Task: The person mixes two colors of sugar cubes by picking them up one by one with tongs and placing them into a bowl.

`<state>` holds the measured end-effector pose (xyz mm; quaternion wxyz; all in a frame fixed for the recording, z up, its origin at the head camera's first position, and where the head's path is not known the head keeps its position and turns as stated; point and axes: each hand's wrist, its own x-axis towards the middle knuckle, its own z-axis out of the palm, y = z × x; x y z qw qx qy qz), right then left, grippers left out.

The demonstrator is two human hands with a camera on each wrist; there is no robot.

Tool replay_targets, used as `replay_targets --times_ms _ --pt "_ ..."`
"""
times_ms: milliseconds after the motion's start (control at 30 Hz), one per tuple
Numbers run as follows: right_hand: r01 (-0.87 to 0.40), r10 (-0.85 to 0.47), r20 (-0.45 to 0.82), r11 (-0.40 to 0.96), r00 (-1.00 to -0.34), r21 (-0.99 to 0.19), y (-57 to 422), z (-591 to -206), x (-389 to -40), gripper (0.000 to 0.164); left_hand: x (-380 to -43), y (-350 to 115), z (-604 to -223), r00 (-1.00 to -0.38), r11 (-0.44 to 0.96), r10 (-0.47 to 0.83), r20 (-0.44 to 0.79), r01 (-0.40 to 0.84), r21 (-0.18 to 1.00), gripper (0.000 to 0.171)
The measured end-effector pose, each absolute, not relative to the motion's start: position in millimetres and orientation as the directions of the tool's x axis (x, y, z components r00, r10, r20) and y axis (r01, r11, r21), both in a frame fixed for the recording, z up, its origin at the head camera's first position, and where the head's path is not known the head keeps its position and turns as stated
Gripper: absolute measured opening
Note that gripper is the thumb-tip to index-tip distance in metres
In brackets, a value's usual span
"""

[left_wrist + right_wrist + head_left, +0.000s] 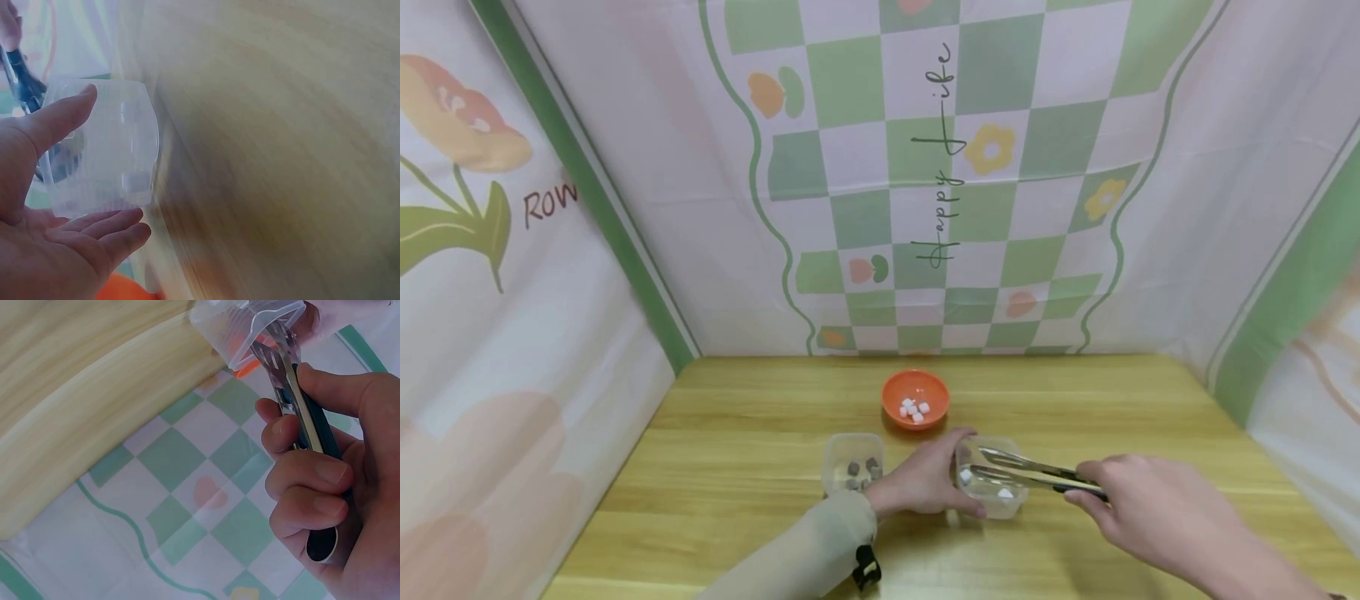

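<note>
Near right: right hand point(1157, 504), fingers curled around metal tongs point(1041, 477); tong tips apart, within the right clear container point(988, 507). Contact between tips and white cubes there cannot be told. Near centre: left hand point(925, 479) holds that container between thumb and fingers. Left of it: second clear container point(853, 442) with dark pieces point(853, 469). Farther: orange bowl point(891, 393) holding white cubes point(913, 409). Far: checked cloth point(850, 167) behind the wooden table point(737, 467).
</note>
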<state>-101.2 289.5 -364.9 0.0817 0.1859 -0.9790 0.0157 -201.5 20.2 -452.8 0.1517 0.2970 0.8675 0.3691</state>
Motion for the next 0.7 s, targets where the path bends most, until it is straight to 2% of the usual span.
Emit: replay_targets --times_ms 300,700 --pt "-0.396 -0.392 0.129 0.918 -0.911 -0.007 278.3 -368.8 -111.2 0.026 -202.0 20.2 -454.1 -0.770 0.541 0.638 -0.021 0.428 0.724 0.107" --pt "-0.433 -0.429 0.122 0.902 -0.895 0.000 274.9 -373.1 -121.5 0.030 -203.0 20.5 -451.9 -0.785 0.571 0.616 -0.059 0.394 0.720 0.106"
